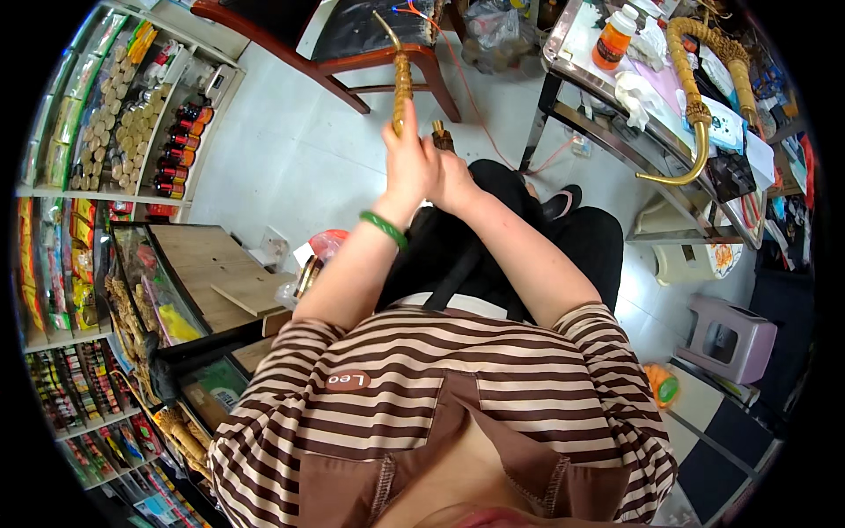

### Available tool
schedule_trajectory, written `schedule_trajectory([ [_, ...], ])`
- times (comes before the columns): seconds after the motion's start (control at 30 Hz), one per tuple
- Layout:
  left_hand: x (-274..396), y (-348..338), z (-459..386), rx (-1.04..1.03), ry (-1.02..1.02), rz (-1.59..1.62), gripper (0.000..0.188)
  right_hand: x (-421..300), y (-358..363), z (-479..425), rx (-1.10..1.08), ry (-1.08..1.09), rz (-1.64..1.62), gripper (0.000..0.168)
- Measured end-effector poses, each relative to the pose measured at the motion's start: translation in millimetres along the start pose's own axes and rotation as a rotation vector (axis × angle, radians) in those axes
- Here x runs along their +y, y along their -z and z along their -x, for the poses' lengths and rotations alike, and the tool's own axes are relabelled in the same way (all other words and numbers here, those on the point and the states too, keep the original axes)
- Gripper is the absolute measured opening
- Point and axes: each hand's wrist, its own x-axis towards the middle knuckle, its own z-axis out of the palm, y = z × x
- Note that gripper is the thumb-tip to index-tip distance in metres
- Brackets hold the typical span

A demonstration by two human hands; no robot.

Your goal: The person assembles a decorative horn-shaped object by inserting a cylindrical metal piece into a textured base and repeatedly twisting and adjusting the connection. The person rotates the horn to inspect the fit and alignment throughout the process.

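Note:
A jointed bamboo pipe stem (402, 82) with a thin, bent brass mouthpiece (388, 31) points away from me. My left hand (410, 155), with a green bangle at the wrist, grips its lower part, one finger stretched along it. My right hand (454, 177) presses against the left and closes around a dark brown piece with a brass end (441, 135). The hands hide whether this piece and the stem are joined. Both hands are above my black-trousered lap. A similar curved bamboo pipe (686, 66) with a brass mouthpiece lies on the table to the right.
Ahead stands a wooden chair (422, 63) with a black seat. The metal-framed table (594, 86) holds an orange bottle (614, 38), crumpled tissue (635, 99) and clutter. Shelves of packaged goods (152, 125) and a glass-fronted cabinet (198, 264) line the left. A plastic stool (729, 340) is at right.

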Motion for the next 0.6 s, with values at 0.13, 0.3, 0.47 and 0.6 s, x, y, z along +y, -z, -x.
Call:
schedule_trajectory([
  [0.13,-15.9,11.7,-80.0,-0.356,0.463,0.411,0.051,-2.2,2.2,13.8,0.03,0.01,-0.023,0.022],
  [0.3,-48.5,9.2,-114.3,-0.292,0.52,0.488,0.05,1.3,0.9,14.5,-0.026,0.06,-0.016,0.022],
  [0.47,-30.3,-22.6,-32.0,0.016,-0.09,-0.057,0.047,13.4,-2.1,-1.2,-0.015,-0.046,-0.191,0.026],
  [0.6,7.9,0.1,-19.5,-0.023,-0.059,-0.01,0.056,20.8,-15.4,-3.8,0.054,-0.033,-0.205,0.024],
])
